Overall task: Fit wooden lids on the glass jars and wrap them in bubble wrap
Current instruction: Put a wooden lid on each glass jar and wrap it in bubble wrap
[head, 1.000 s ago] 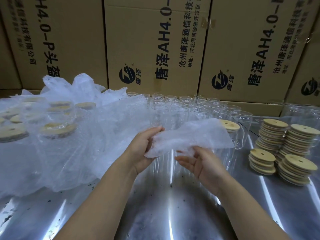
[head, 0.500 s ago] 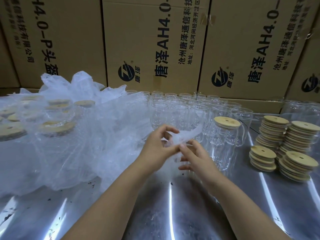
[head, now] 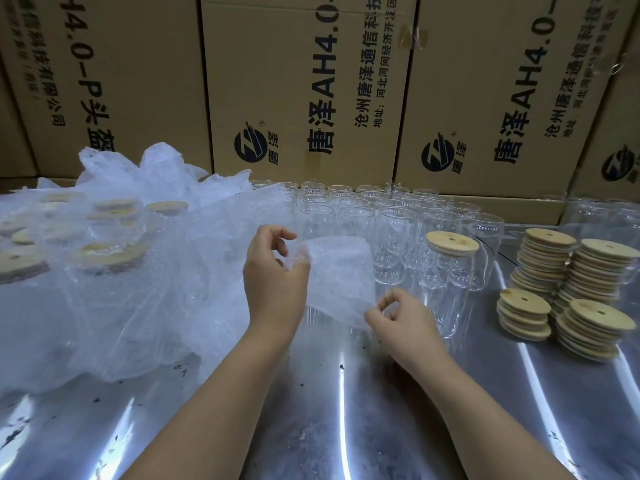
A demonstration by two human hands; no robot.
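Bubble-wrap sheet (head: 339,271): small, milky, dimpled film, held slack above the steel table (head: 329,410), probably being opened out for a jar.
Left hand (head: 273,282): thumb and fingertips pinch the sheet's upper edge.
Right hand (head: 403,318): curled fingers pinch its lower corner.
Lidded jar (head: 446,275): clear glass under a round wooden lid (head: 452,242), just right of the sheet, apparently next for wrapping.
Lid stacks (head: 571,289): flat holed discs, piled at the right.

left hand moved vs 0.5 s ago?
Yes. The left hand has shifted left and a little up, farther from the lidded glass jar, which sits in the same spot. It pinches the bubble wrap sheet.
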